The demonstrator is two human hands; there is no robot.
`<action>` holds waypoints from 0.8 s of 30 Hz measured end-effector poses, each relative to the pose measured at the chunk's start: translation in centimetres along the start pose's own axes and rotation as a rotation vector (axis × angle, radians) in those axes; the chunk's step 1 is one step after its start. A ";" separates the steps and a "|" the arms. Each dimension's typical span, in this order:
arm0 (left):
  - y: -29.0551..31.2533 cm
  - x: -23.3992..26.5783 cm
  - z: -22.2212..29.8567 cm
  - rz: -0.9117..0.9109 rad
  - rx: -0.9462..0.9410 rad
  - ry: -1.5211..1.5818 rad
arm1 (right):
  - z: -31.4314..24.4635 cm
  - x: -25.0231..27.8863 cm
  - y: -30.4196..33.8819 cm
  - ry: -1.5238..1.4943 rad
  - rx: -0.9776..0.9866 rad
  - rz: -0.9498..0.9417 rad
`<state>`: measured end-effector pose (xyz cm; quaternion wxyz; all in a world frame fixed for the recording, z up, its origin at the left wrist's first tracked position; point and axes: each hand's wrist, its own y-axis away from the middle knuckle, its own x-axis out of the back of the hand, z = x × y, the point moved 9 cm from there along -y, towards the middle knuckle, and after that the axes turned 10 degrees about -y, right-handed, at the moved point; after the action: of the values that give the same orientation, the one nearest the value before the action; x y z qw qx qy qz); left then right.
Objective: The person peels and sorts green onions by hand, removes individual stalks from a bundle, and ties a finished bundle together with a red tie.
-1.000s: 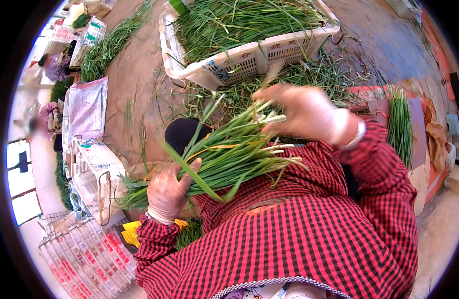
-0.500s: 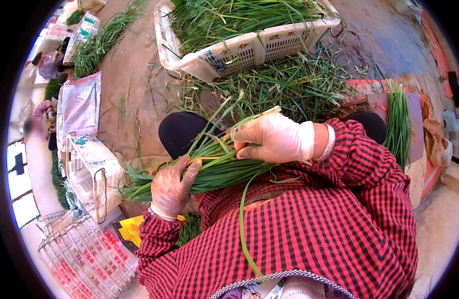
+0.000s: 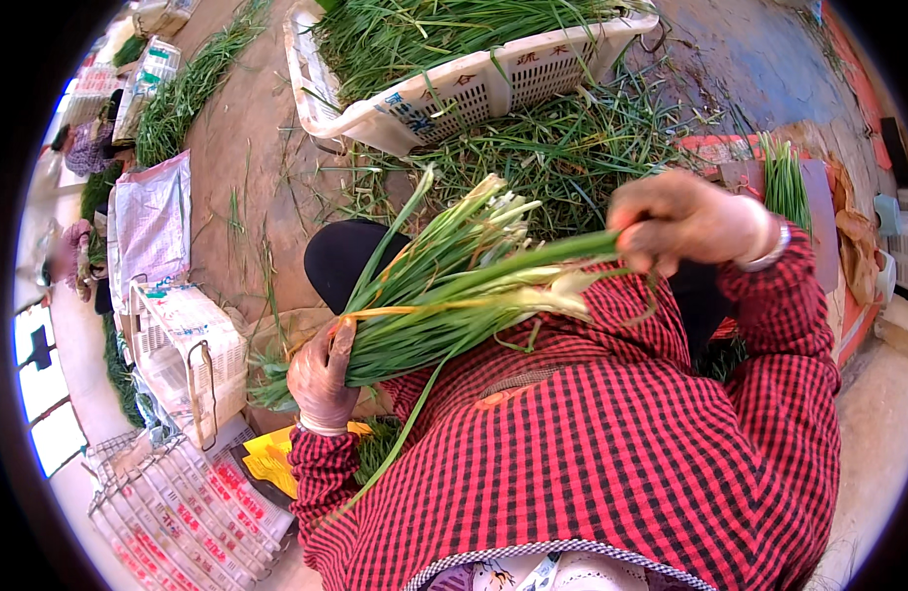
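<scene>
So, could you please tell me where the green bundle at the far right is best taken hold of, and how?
Around the green bundle, midway along its visible part, from above, probably with the nearer right hand once free: the bundle's stalks run roughly parallel, so a grip across should gather them. The right sleeve hides the near end.

the person wears a top (image 3: 592, 453) in small red and black checks, and its long sleeves (image 3: 784, 305) have the same pattern. the neck edge (image 3: 572, 546) has a black-and-white trim. the left hand (image 3: 321, 382) and right hand (image 3: 692, 219) wear thin gloves. the trousers (image 3: 343, 261) are black.
</scene>
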<state>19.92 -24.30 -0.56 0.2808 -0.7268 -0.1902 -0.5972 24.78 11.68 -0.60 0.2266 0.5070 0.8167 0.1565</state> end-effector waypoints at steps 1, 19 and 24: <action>0.8 0.1 -0.2 0.016 0.026 -0.008 | 0.2 2.2 1.2 -0.017 0.046 0.076; 1.0 0.7 1.3 0.025 0.048 -0.110 | 3.6 -4.6 -12.8 0.888 0.063 0.203; 1.7 0.4 1.1 -0.006 0.087 -0.068 | 5.8 -5.8 -15.7 0.664 0.072 0.193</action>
<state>21.84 -24.90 -0.64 0.3038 -0.7331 -0.2274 -0.5644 18.12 -0.22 -11.90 -0.0855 0.5109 0.7993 0.3047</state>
